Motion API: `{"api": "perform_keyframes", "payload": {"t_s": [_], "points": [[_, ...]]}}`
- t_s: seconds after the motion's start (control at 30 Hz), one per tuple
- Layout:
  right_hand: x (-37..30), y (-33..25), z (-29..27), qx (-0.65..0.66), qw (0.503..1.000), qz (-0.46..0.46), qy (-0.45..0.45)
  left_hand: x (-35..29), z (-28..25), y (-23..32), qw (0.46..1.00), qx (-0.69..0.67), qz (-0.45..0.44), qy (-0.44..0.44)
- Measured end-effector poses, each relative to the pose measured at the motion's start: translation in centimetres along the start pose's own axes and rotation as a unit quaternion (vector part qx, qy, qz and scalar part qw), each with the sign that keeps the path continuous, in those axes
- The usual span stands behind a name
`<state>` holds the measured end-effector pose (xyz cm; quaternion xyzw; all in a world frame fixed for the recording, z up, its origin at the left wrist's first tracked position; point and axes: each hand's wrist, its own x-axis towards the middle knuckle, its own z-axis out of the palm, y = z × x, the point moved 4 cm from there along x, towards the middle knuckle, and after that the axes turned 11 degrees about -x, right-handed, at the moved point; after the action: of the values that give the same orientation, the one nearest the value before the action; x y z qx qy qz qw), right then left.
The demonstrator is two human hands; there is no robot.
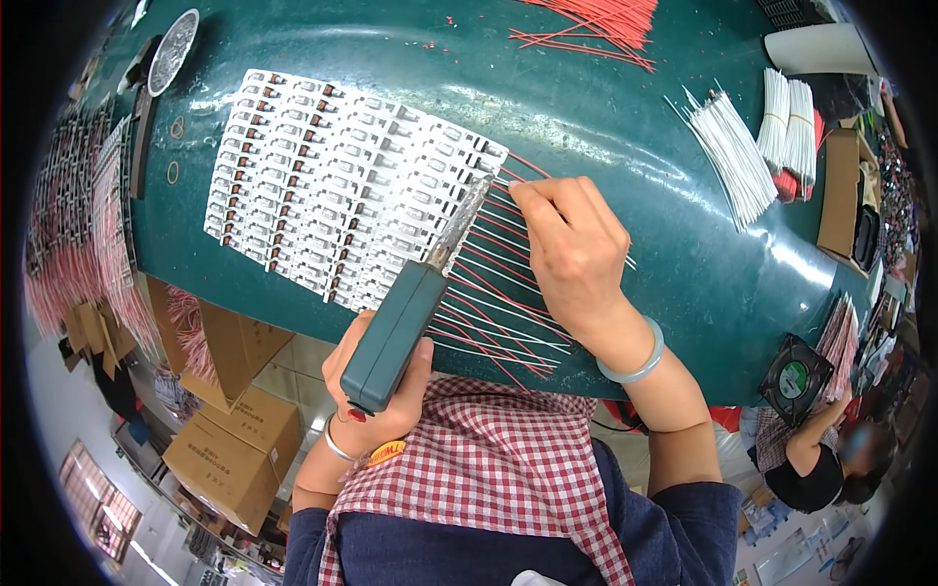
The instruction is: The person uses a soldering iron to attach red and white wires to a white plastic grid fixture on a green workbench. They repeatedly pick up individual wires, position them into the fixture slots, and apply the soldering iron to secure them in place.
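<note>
With left hand (401, 405), grips one green tool (396, 337) over right edge of one white array (337, 186) on one table (703, 322); with right hand (575, 249), pinches unclear number of red and white wires (498, 246) there.

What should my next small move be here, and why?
Probably ease the metal tip of the green tool in your left hand onto the wires, holding your right hand still. The tip sits at the white panel, close by that hand; whether it touches a wire is unclear.
</note>
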<state>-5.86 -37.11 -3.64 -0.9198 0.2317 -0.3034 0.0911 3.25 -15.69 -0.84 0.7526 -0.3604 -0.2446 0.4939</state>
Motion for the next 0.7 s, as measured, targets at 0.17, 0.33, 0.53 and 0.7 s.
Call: {"api": "perform_keyframes", "payload": {"t_s": [0.17, 0.33, 0.53, 0.7], "points": [[-0.02, 0.06, 0.08, 0.001, 1.000, -0.002, 0.001, 0.05, -0.37, 0.29, 1.000, 0.020, 0.010, 0.000], [-0.14, 0.14, 0.20, -0.002, 1.000, -0.001, 0.002, 0.37, -0.55, 0.71, 0.999, 0.013, 0.029, 0.015], [0.09, 0.11, 0.04, 0.005, 1.000, 0.006, 0.019, 0.29, -0.50, 0.41, 1.000, -0.004, 0.024, 0.019], [0.57, 0.42, -0.40, 0.018, 0.999, 0.036, 0.034, 0.83, -0.59, 0.89, 1.000, -0.006, 0.025, 0.018]]}}
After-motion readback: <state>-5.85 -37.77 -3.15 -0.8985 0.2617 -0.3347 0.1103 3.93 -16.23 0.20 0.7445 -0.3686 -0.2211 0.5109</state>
